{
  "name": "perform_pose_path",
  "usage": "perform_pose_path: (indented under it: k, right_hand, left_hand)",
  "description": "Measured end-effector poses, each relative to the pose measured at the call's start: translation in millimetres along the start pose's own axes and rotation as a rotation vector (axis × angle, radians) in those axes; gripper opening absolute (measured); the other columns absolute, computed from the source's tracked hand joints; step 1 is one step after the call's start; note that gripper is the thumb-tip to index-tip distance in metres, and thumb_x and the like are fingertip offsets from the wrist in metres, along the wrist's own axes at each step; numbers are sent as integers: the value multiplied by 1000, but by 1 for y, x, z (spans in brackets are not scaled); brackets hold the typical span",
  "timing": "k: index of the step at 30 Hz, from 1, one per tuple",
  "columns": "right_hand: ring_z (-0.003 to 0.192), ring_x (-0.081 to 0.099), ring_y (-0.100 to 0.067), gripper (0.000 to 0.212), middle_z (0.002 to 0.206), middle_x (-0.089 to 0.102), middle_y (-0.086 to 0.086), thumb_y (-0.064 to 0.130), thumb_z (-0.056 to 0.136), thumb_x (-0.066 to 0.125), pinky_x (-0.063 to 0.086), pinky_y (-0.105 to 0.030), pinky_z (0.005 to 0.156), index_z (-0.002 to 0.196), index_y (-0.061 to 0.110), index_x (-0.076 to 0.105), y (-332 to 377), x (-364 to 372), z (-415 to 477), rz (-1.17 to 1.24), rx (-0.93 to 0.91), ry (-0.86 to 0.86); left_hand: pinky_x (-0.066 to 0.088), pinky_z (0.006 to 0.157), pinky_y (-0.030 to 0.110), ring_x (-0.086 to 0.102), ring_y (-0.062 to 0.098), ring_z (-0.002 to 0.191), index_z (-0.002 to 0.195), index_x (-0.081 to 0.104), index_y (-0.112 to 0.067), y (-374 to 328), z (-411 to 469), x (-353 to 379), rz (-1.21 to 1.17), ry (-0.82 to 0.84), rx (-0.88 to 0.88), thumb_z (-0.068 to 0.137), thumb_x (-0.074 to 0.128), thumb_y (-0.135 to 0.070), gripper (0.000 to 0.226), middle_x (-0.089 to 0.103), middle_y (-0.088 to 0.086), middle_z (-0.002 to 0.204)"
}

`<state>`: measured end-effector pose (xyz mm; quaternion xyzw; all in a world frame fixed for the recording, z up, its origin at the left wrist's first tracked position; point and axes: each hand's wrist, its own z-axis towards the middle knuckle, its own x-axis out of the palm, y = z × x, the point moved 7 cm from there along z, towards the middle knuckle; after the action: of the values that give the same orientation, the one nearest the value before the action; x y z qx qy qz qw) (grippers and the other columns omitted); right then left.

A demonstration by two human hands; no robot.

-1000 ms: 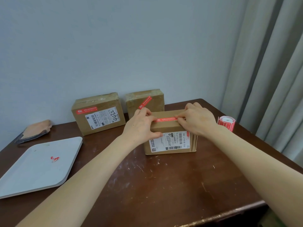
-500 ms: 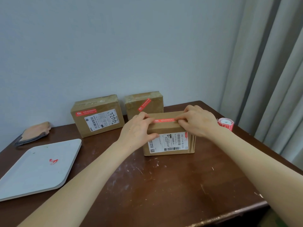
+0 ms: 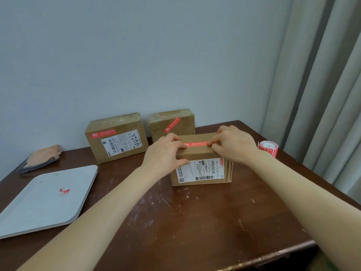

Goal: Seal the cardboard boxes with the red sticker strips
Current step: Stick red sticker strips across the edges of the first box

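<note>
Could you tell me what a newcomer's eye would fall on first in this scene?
Most likely the left hand and right hand pressing a red sticker strip along the top of the front box, in the middle of the table. Then the back left box and back right box by the wall, each already bearing a red strip, and the red sticker roll near the table's right edge.

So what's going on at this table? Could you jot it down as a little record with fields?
front box: on the table, red strip along its top
left hand: grips the box's left top edge, fingertips at the strip's left end
right hand: holds the top right edge, fingertips pressing the strip's right end
back left box: wears a level sticker
back right box: wears a slanted sticker
sticker roll: on the table, right of the front box
</note>
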<state>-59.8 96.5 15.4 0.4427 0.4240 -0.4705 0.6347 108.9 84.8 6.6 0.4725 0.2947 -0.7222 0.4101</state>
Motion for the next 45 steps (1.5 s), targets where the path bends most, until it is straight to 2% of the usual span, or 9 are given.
perform_pose_path:
  k: [7, 18, 23, 26, 30, 35, 40, 42, 45]
  right_hand:
    - [117, 39, -21, 38, 123, 48, 0, 33, 98, 33, 39, -37, 90, 126, 40, 58, 0, 5, 2, -27, 39, 30]
    - [114, 41, -17, 37, 123, 49, 5, 33, 98, 33, 37, -31, 77, 123, 45, 59, -1, 3, -2, -38, 10, -13]
    - [122, 38, -18, 36, 134, 44, 4, 37, 97, 38, 41, -36, 90, 128, 38, 57, -1, 6, -4, 14, 16, -15]
    - [138, 30, -21, 78, 153, 26, -1, 56, 84, 57, 36, -42, 105, 149, 29, 25, -14, 5, -12, 284, 104, -16]
    - [139, 34, -25, 117, 155, 28, -9, 43, 73, 78, 35, -33, 104, 153, 13, -1, -42, 26, -29, 592, 337, 77]
    - [120, 56, -21, 77, 137, 54, -4, 30, 81, 71, 47, -32, 94, 144, 16, 29, -46, 59, -37, 624, 394, 186]
    - [125, 51, -29, 72, 141, 50, -8, 54, 88, 54, 43, -42, 102, 146, 18, 33, -54, 20, -19, 524, 434, -48]
    - [96, 67, -23, 61, 113, 67, -5, 60, 87, 48, 52, -42, 90, 136, 23, 50, -57, 11, -12, 685, 469, -99]
    - [66, 65, -17, 46, 87, 68, -1, 64, 87, 45, 54, -31, 70, 99, 26, 67, -55, 1, -3, 879, 462, -92]
  left_hand:
    - [44, 90, 29, 38, 13, 119, 135, 49, -25, 4, 4, 5, 32, 60, -25, 76, 60, -64, 71, 41, -7, 134]
    - [43, 86, 26, 45, 10, 116, 133, 50, -32, 2, -7, 2, -5, -44, 10, 81, 59, -57, 58, 47, -11, 132]
    - [38, 95, 26, 38, 10, 126, 137, 46, -31, 3, -10, 7, -69, -31, -15, 83, 62, -50, 59, 42, -10, 140]
    - [30, 112, 33, 25, 13, 140, 147, 29, -23, 14, -18, 12, -273, -26, -123, 76, 70, -47, 85, 25, -5, 153]
    - [32, 109, 34, 34, 19, 137, 149, 22, -14, 39, -33, 36, -554, 111, -421, 74, 75, -42, 96, 34, 2, 151]
    - [41, 88, 23, 54, 13, 115, 131, 47, -19, 29, -38, 52, -706, 192, -431, 87, 64, -29, 48, 58, -2, 130]
    - [43, 102, 40, 50, 20, 122, 145, 30, -17, 42, -21, 25, -858, 62, -526, 85, 59, -51, 75, 47, 2, 141]
    - [44, 101, 44, 50, 19, 120, 142, 36, -21, 46, -14, 15, -962, 6, -556, 84, 56, -56, 71, 47, 1, 139]
    - [43, 100, 38, 47, 10, 111, 137, 44, -24, 46, -4, 2, -1065, -35, -542, 88, 54, -52, 58, 49, -11, 125]
